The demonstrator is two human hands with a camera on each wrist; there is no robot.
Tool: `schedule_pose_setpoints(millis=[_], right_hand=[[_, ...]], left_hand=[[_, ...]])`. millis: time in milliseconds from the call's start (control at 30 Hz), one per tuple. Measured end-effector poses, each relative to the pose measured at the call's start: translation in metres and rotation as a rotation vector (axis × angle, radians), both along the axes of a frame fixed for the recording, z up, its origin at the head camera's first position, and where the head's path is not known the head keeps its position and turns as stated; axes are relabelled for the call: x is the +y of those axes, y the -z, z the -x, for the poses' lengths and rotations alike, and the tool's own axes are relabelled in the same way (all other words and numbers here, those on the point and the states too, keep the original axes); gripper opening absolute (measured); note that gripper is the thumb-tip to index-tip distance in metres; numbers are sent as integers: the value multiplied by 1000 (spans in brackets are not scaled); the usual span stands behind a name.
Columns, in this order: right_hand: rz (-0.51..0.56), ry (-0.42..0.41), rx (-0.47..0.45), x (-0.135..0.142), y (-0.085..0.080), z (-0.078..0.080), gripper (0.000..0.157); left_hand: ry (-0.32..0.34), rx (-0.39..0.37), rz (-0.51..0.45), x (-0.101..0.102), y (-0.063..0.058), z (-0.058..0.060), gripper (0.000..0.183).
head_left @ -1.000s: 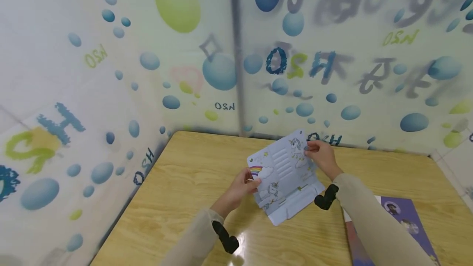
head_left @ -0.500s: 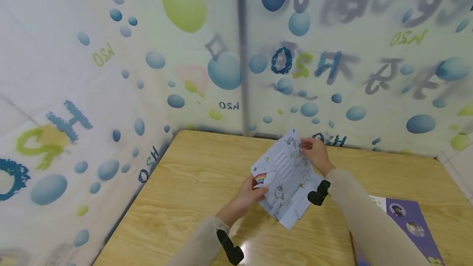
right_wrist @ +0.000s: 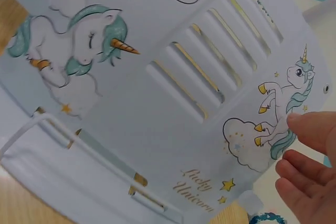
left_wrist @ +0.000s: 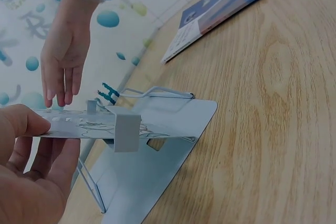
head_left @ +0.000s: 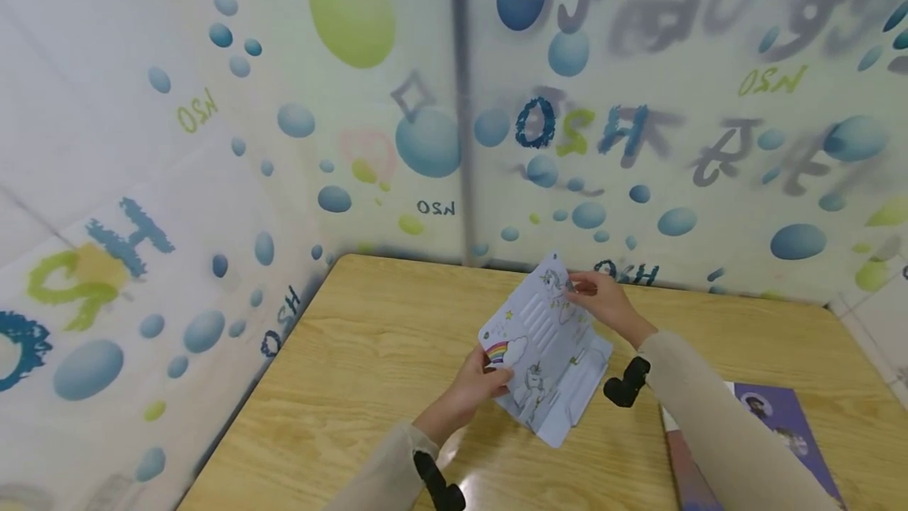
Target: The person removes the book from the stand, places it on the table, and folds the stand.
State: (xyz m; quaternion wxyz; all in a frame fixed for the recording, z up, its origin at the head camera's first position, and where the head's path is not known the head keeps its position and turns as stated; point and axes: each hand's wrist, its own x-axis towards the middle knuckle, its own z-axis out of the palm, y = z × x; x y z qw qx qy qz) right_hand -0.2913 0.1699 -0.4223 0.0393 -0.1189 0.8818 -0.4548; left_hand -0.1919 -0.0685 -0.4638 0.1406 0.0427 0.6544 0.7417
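Note:
A white book stand (head_left: 534, 341) with unicorns, a rainbow and clouds printed on it is held tilted above the table. My left hand (head_left: 471, 385) pinches its left edge, thumb on the printed face and fingers behind, as the left wrist view shows. At the upper right edge, my right hand (head_left: 606, 302) holds the panel between thumb and fingers, beside a printed unicorn (right_wrist: 296, 93). A row of slots (right_wrist: 210, 61) runs through the panel. Along the lower side lies a folded-out plate (left_wrist: 152, 177) with thin wire pieces (left_wrist: 157, 92).
A purple-and-pink book or booklet (head_left: 773, 424) lies at the right of the wooden table (head_left: 340, 385), partly under my right forearm. A patterned wall (head_left: 397, 180) with bubbles and lettering stands behind the table's far edge, and another wall (head_left: 142, 274) borders the left.
The book stand has turned, so its lower edge slopes more steeply and its top corner sits further left. My right hand has shifted slightly left with it; both hands keep their hold.

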Motion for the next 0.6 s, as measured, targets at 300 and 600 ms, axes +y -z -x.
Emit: schedule_pose_setpoints(millis=[300, 600], right_hand=[[-69, -63, -29, 15, 9, -38, 32], [53, -162, -132, 13, 55, -83, 39]], left_hand=[[14, 2, 3, 0, 2, 3, 46], [11, 1, 22, 0, 1, 3, 46]])
